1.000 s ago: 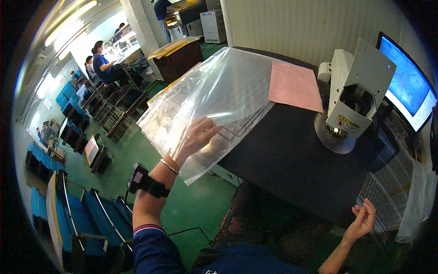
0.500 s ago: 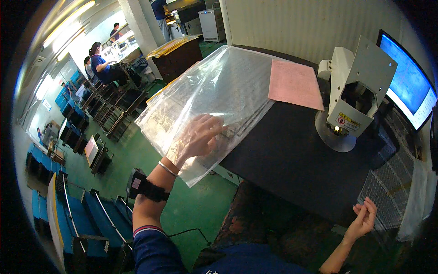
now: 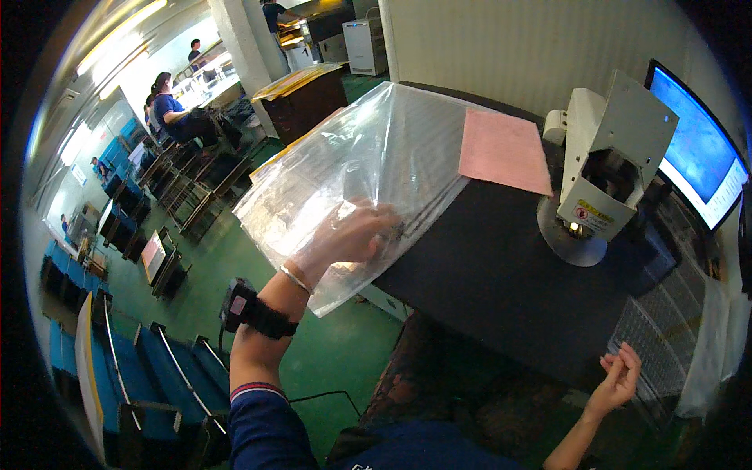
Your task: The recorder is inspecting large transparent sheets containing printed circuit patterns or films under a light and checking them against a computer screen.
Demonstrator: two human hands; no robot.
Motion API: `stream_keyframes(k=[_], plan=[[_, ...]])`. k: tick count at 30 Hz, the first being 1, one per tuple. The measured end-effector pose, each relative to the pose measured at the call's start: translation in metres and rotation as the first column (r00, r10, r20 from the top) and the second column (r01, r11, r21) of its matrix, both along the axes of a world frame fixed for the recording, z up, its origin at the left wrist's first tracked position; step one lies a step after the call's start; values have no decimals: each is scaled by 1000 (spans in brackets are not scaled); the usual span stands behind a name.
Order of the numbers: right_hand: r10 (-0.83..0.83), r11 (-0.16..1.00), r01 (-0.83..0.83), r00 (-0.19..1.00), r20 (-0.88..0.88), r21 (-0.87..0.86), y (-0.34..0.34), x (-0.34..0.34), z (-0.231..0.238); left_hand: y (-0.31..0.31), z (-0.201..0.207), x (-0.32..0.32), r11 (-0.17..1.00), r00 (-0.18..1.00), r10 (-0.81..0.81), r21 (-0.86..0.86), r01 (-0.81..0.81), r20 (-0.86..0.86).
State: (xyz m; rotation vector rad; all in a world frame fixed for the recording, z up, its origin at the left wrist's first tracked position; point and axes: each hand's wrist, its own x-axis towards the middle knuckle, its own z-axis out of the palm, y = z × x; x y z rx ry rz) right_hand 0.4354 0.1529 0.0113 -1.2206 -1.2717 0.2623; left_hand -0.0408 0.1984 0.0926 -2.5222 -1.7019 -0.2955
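My left hand (image 3: 348, 235) is at the near edge of a large clear plastic sheet (image 3: 329, 184), partly veiled by its glare. Its fingers are curled together on the film, and creases run from them toward the far corner. Thin patterned sheets show under the plastic, but their kind is unclear. To the right, my right hand (image 3: 615, 384) has its fingers pinched at the near corner of a thin see-through panel with a grid pattern (image 3: 662, 333). A pink rectangular sheet (image 3: 505, 151) lies flat beside the plastic.
A white box-shaped machine (image 3: 607, 172) with a round base stands on the dark tabletop (image 3: 501, 266), before a lit monitor (image 3: 697, 133). Racks with blue panels (image 3: 141, 352) stand on the green floor at left. A seated person (image 3: 176, 113) and others work farther back.
The plastic has creased more sharply toward its far corner. My left hand has shifted slightly right along it. My right hand keeps nearly the same place at the gridded panel.
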Motion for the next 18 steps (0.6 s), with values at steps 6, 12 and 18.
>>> stream_keyframes(k=[6,12,18], plan=[[-6,1000,6,999,34,3,-1,6,-7,0,4,2,998,995,41,-49,-46,-95],[-5,1000,6,999,41,-19,-5,9,-6,29,-39,-13,989,997,18,-146,-29,-72],[-17,1000,17,1000,-3,-22,-4,4,-2,34,-54,-25,1000,1000,9,-13,-9,-3]])
